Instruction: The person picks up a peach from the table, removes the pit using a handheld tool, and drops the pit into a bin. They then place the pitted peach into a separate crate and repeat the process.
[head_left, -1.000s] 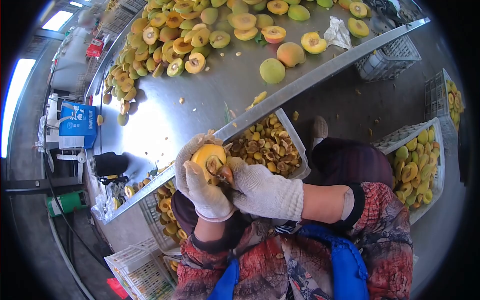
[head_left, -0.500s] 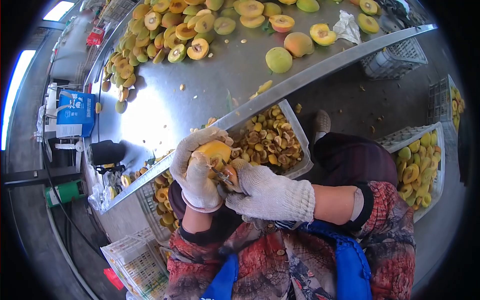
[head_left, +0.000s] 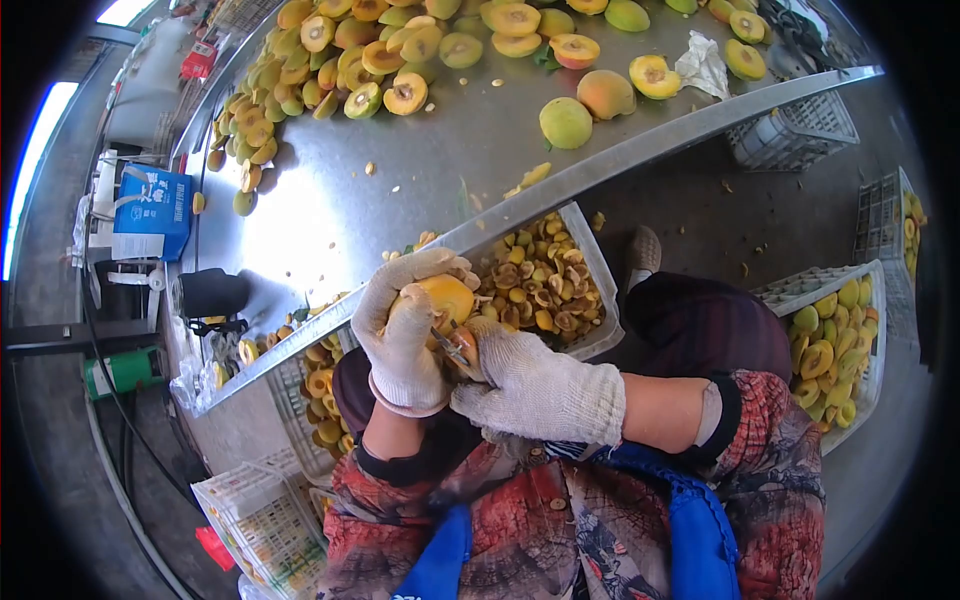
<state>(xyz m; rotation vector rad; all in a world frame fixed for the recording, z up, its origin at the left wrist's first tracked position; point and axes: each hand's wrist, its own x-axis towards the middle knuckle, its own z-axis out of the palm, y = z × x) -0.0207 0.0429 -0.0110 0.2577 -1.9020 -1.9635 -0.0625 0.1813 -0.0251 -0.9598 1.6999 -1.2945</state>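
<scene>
My left hand (head_left: 405,335), in a white knitted glove, is curled round a yellow peach (head_left: 445,300), with the fingers behind it and the thumb in front. My gloved right hand (head_left: 545,385) is closed round a small metal-bladed tool (head_left: 458,350), its tip against the lower side of the fruit. Most of the tool's handle is hidden in the glove, so its exact kind does not show. Both hands are close together above my lap, just off the metal table's edge. Below them, a crate (head_left: 608,315) holds small brownish-yellow fruit scraps.
Halved peaches (head_left: 405,93) are heaped on the steel table (head_left: 350,210), with a crumpled white tissue (head_left: 703,65) at right. A raised rim (head_left: 650,150) runs along its edge. Crates of peach halves stand at right (head_left: 870,380) and left (head_left: 290,400). A blue box (head_left: 152,210) sits far left.
The view has shifted slightly. My left hand has turned the peach a little, so its cut face shows less. The tool stays against the fruit.
</scene>
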